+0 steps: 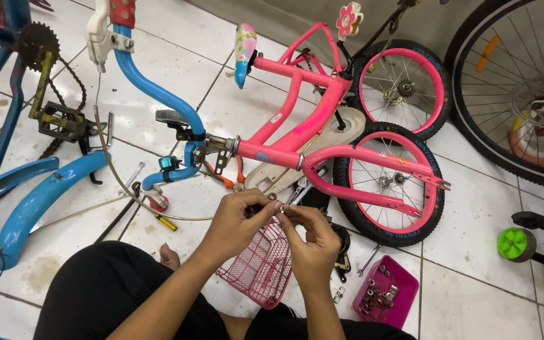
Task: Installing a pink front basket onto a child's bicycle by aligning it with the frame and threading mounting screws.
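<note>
sat over a pink bike (297, 135) laid on its side on the tiled floor (473, 289). left hand (237, 220) and right hand (310, 242) met just below the bike's frame, fingers of both pinched narrow on a small metal part (279, 209), too small to tell what kind. pink basket (259, 264) lay off the bike, right under the hands. pink tray (386, 291) of loose bolts stood below the bike's front wheel (388, 182). blue mudguard (42, 201) and wrenches lay left of the bike, unfitted. judged only part assembled, much still loose.
</note>
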